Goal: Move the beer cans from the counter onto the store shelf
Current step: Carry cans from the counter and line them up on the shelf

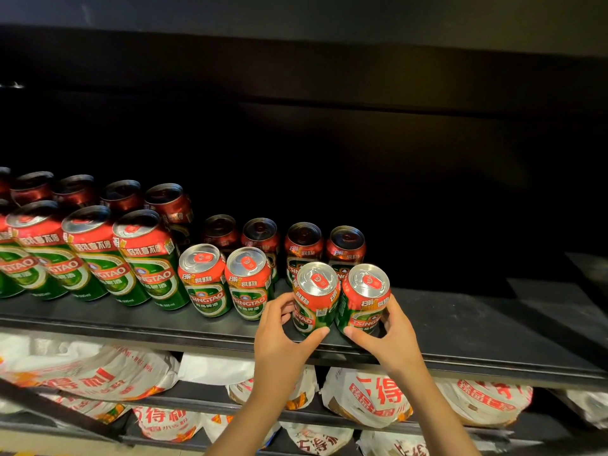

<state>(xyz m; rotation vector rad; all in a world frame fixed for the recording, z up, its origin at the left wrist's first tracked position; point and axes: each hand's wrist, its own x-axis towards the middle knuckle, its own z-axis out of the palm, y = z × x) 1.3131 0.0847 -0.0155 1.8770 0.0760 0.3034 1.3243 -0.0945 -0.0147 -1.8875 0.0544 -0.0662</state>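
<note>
Placing step: left hand (283, 327) grasps one short can (314, 297), right hand (391, 337) its neighbour (363, 299), both at the shelf (460, 327) front edge; next, likely seat them and release each grip.

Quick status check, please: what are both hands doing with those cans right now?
Left hand grips left can; right hand grips right can. Both at shelf front edge. Shelf to the right bare.
</note>
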